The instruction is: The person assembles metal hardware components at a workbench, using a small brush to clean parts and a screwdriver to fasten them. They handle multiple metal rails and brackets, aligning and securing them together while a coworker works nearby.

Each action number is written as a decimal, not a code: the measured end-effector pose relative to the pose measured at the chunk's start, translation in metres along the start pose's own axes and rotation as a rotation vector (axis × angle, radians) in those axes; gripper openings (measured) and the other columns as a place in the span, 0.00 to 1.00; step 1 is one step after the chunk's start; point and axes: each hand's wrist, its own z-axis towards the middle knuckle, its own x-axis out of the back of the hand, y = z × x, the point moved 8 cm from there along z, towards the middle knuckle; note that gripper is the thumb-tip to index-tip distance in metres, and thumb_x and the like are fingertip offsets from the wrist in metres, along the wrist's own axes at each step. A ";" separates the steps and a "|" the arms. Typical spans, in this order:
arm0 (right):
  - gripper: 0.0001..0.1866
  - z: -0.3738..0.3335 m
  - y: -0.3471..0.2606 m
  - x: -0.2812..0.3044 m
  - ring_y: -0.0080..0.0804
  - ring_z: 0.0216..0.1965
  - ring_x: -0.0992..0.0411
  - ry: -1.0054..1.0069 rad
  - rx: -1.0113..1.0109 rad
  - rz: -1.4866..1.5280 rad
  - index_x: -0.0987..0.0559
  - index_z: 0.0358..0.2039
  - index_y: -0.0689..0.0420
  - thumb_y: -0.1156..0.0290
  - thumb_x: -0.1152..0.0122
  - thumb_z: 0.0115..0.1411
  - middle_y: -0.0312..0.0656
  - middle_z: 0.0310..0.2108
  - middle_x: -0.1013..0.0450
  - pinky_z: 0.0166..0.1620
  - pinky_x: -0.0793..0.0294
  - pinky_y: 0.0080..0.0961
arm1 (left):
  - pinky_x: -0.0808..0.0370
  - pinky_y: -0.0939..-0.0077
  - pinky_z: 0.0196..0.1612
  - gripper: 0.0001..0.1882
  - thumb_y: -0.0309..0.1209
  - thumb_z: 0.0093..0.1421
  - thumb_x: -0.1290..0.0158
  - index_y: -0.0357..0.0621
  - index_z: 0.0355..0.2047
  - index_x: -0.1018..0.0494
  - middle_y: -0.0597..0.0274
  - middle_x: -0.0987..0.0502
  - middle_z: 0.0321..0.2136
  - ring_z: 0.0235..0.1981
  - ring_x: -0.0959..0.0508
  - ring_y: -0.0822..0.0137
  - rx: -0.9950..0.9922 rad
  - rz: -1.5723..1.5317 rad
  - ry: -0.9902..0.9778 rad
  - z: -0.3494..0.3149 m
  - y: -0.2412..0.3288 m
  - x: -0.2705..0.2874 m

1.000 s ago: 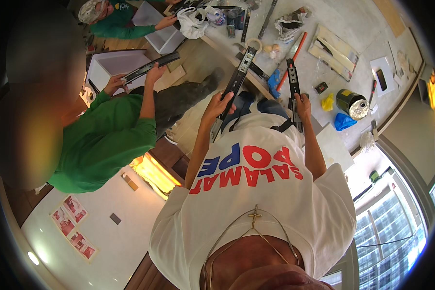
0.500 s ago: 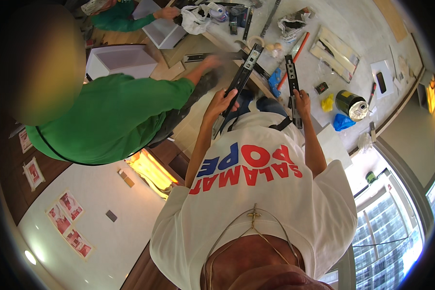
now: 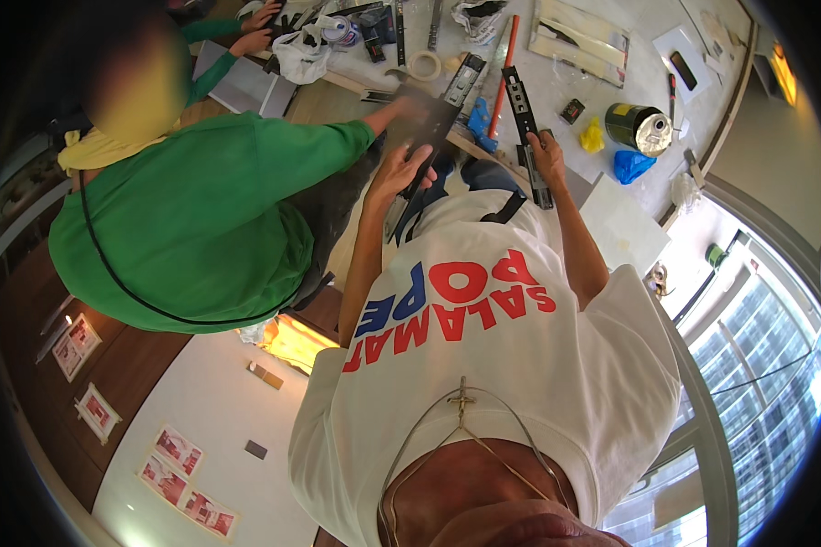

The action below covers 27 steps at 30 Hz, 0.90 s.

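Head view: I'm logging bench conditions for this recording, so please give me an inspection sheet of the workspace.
Surface: pale worktable, crowded.
Job's things: left black rail in left hand; right black rail in right hand.
Clutter: tin can, blue rag, yellow piece, tape roll, red rod, white bag.
Grippers: both hands closed on rails.
Cables: black cord across co-worker's green top.
Surroundings: co-worker's arm reaching over; window at right.

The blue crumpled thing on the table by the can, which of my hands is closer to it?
Right. Your right hand, gripping a black rail, is just left of the blue crumpled thing. Your left hand, on another black rail, is farther left.
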 end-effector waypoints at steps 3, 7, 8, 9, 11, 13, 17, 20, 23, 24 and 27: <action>0.25 -0.007 0.011 0.007 0.31 0.27 0.37 0.000 -0.090 0.041 0.27 0.30 0.63 0.49 0.41 0.64 0.44 0.22 0.33 0.34 0.33 0.34 | 0.27 0.79 0.25 0.22 0.49 0.67 0.47 0.41 0.44 0.27 0.59 0.20 0.23 0.21 0.21 0.72 -0.034 0.083 -0.022 0.012 0.004 -0.008; 0.26 -0.013 0.002 0.023 0.46 0.26 0.32 0.047 -0.035 0.067 0.26 0.29 0.63 0.47 0.41 0.63 0.54 0.24 0.30 0.34 0.32 0.39 | 0.26 0.79 0.26 0.21 0.48 0.68 0.48 0.40 0.43 0.27 0.59 0.21 0.23 0.21 0.22 0.71 -0.054 0.068 -0.127 0.025 0.011 -0.020; 0.26 -0.014 -0.006 0.028 0.46 0.26 0.32 0.030 -0.020 0.050 0.26 0.29 0.63 0.48 0.41 0.63 0.54 0.23 0.30 0.34 0.32 0.39 | 0.26 0.79 0.26 0.20 0.47 0.68 0.48 0.40 0.43 0.27 0.59 0.21 0.23 0.21 0.22 0.71 -0.062 0.041 -0.163 0.026 0.012 -0.024; 0.25 -0.015 -0.014 0.033 0.46 0.26 0.32 0.013 -0.006 0.032 0.26 0.30 0.63 0.48 0.41 0.63 0.54 0.23 0.30 0.34 0.32 0.39 | 0.26 0.79 0.26 0.21 0.48 0.68 0.48 0.40 0.42 0.27 0.59 0.21 0.23 0.21 0.22 0.71 -0.046 0.026 -0.187 0.026 0.012 -0.026; 0.25 -0.011 -0.025 0.039 0.47 0.26 0.32 -0.021 -0.008 0.002 0.25 0.31 0.63 0.49 0.42 0.64 0.55 0.23 0.29 0.34 0.32 0.39 | 0.25 0.79 0.26 0.21 0.48 0.68 0.47 0.40 0.41 0.27 0.59 0.21 0.23 0.21 0.21 0.70 -0.017 -0.001 -0.231 0.028 0.013 -0.031; 0.24 -0.008 -0.029 0.042 0.48 0.26 0.31 -0.027 -0.006 -0.014 0.25 0.31 0.63 0.50 0.42 0.64 0.56 0.24 0.28 0.34 0.32 0.40 | 0.25 0.78 0.26 0.22 0.48 0.68 0.47 0.39 0.41 0.26 0.59 0.21 0.23 0.21 0.21 0.70 -0.021 -0.006 -0.274 0.030 0.017 -0.034; 0.24 -0.003 -0.029 0.043 0.51 0.28 0.28 0.020 0.000 0.028 0.24 0.32 0.63 0.50 0.42 0.64 0.57 0.25 0.27 0.35 0.31 0.41 | 0.24 0.78 0.27 0.22 0.48 0.68 0.47 0.39 0.41 0.26 0.59 0.21 0.23 0.22 0.20 0.70 -0.025 -0.067 -0.326 0.028 0.025 -0.040; 0.25 0.002 -0.022 0.037 0.53 0.29 0.28 0.039 0.000 0.038 0.24 0.33 0.63 0.49 0.41 0.64 0.58 0.26 0.26 0.36 0.31 0.42 | 0.23 0.78 0.27 0.21 0.48 0.68 0.47 0.39 0.40 0.25 0.59 0.21 0.23 0.21 0.21 0.70 -0.022 -0.123 -0.355 0.026 0.029 -0.043; 0.25 0.009 -0.011 0.028 0.54 0.29 0.28 0.024 -0.013 0.009 0.23 0.33 0.62 0.47 0.41 0.63 0.58 0.26 0.26 0.36 0.31 0.43 | 0.22 0.76 0.26 0.21 0.48 0.68 0.47 0.40 0.39 0.24 0.59 0.21 0.23 0.22 0.20 0.70 -0.011 -0.181 -0.347 0.027 0.029 -0.043; 0.26 0.011 -0.007 0.025 0.54 0.29 0.28 0.015 -0.021 -0.002 0.23 0.33 0.62 0.47 0.42 0.63 0.58 0.26 0.26 0.36 0.31 0.44 | 0.22 0.76 0.26 0.21 0.48 0.68 0.47 0.40 0.38 0.24 0.60 0.22 0.23 0.23 0.20 0.70 -0.009 -0.190 -0.342 0.028 0.029 -0.042; 0.26 0.014 -0.011 0.020 0.55 0.29 0.27 -0.006 0.001 -0.009 0.23 0.33 0.62 0.45 0.42 0.62 0.57 0.25 0.26 0.36 0.31 0.44 | 0.23 0.77 0.26 0.22 0.49 0.68 0.48 0.40 0.39 0.25 0.60 0.22 0.23 0.22 0.21 0.70 -0.015 -0.191 -0.334 0.028 0.030 -0.040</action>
